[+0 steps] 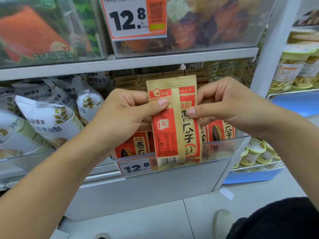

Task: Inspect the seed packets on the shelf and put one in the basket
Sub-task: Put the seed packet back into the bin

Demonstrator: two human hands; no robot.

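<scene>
1. A person stands at a store shelf (pixel 131 63) and holds one seed packet (pixel 174 121) upright in front of it, back side toward the camera, with printed text and a barcode at its lower end.
2. The left hand (pixel 126 114) grips the packet's left edge: the thumb lies across the front face near the top, the other fingers are curled behind the packet.
3. The right hand (pixel 229 107) pinches the packet's right edge in the same manner, thumb on the face and fingers curled behind. Both hands have hold of this one packet and nothing else.
4. The held packet is raised above the clear bin (pixel 224 149) on the lower shelf and overlaps its front lip in view. More seed packets (pixel 219 131) of the same red and tan kind stand upright in that bin, behind and below the held one.
5. A price tag (pixel 136 167) reading 12.8 is fixed to the bin's front, just left of the packet's lower end. A larger price sign (pixel 133 18) with the same figure hangs from the shelf above.
6. White bread bags (pixel 50 118) lie piled in the compartment to the left.
7. Tubs of snacks (pixel 255 152) sit on a neighbouring rack to the right.
8. A shoe (pixel 223 223) shows on the tiled floor below.
</scene>
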